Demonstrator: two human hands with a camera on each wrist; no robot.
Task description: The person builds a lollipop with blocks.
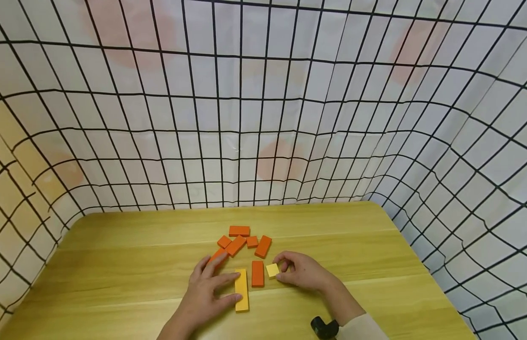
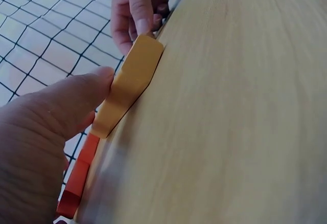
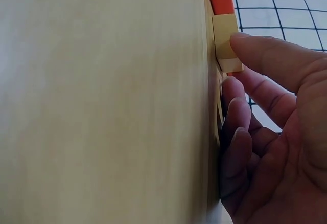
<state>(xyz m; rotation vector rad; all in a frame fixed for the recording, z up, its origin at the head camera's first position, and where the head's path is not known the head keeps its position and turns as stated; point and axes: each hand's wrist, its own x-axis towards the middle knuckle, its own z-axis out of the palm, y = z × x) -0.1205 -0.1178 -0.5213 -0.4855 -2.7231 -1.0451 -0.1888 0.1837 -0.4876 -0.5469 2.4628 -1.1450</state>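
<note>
A long yellow block [image 1: 242, 295] lies on the table, running away from the person. The left hand [image 1: 208, 293] is spread beside it, with thumb and index fingertips against its left side. In the left wrist view, the left thumb [image 2: 76, 98] touches the flank of the yellow block [image 2: 133, 70]. The right hand [image 1: 303, 271] pinches a small square yellow block [image 1: 272, 270] between thumb and index finger; its other fingers are curled in. The right wrist view has the thumb on the small block [image 3: 225, 37]. Between the yellow blocks lies an orange block [image 1: 257, 274].
Several orange blocks [image 1: 239, 231] lie in a loose group beyond the hands, one partly under the left fingers. Black wire mesh [image 1: 239, 160] with pale cloth behind it borders the wooden table [image 1: 119, 274]. A black device [image 1: 324, 327] is at the right wrist.
</note>
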